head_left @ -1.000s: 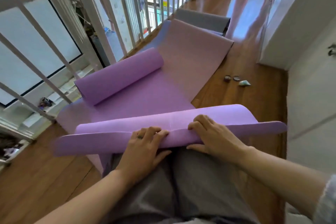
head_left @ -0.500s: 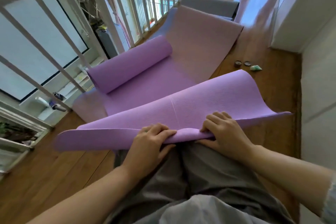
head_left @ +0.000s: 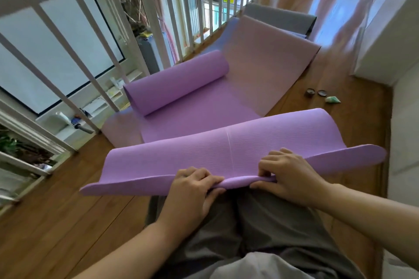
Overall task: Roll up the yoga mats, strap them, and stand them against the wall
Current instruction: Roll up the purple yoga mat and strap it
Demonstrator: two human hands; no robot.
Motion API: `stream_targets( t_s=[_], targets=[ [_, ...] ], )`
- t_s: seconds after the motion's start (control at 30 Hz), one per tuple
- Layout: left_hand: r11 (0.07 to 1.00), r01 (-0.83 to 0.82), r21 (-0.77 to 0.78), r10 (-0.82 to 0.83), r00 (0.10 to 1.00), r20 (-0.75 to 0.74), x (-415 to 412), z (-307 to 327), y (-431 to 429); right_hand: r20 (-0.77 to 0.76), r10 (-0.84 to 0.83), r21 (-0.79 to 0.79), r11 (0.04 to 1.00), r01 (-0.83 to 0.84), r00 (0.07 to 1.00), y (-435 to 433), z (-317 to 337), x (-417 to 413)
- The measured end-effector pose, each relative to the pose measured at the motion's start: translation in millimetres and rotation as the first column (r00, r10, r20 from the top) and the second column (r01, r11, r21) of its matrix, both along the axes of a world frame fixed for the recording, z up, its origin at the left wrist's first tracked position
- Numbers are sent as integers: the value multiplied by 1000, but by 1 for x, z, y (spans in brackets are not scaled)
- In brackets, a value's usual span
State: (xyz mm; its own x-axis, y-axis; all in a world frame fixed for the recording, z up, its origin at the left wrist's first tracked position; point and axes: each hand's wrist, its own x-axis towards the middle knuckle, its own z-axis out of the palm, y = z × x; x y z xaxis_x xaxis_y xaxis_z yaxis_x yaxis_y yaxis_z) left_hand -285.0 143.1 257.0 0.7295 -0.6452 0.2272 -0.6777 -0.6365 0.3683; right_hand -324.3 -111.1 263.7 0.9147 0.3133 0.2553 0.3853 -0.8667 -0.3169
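The person is at the very start of the rolling step. The near end of the purple mat (head_left: 226,154) is lifted off the floor, and its edge is curled into a first small turn. The left hand (head_left: 192,188) and right hand (head_left: 288,176) sit side by side at the middle of that edge, each pinching it with bent fingers on top. The next move likely calls for tucking this turn tight and even, then pushing it away from the hands. Beyond the hands lies a purple roll (head_left: 176,81); it may be a separate mat or this mat's far end. The thumbs are mostly hidden under the edge, and no strap is in view.
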Motion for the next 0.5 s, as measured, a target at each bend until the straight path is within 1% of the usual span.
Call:
stream_targets(
  t_s=[0.07, 0.2, 0.3, 0.37, 0.47, 0.5],
  targets=[
    [998, 45, 41, -45, 999, -8, 8, 4, -1, -39, 1, 33, 999, 1, 999, -4, -4, 1],
    [989, 143, 37, -139, 985, -102, 28, 7, -3, -199, -8, 134, 990, 35, 980, -13, -6, 12],
    [981, 192, -5, -190, 967, -167, 43, 6, -7, -223, -28, 169, 983, 67, 974, -16, -3, 26],
    [981, 188, -39, -192, 962, -193, 53, 5, -11, -226, -52, 140, 987, 85, 973, -20, -6, 34],
    [980, 192, -59, -201, 945, -257, 64, 3, -16, -260, -127, 47, 988, 144, 957, -23, -9, 45],
    [977, 200, -74, -212, 939, -272, 67, 2, -17, -242, -150, 16, 987, 158, 959, -24, -10, 48]
  ],
)
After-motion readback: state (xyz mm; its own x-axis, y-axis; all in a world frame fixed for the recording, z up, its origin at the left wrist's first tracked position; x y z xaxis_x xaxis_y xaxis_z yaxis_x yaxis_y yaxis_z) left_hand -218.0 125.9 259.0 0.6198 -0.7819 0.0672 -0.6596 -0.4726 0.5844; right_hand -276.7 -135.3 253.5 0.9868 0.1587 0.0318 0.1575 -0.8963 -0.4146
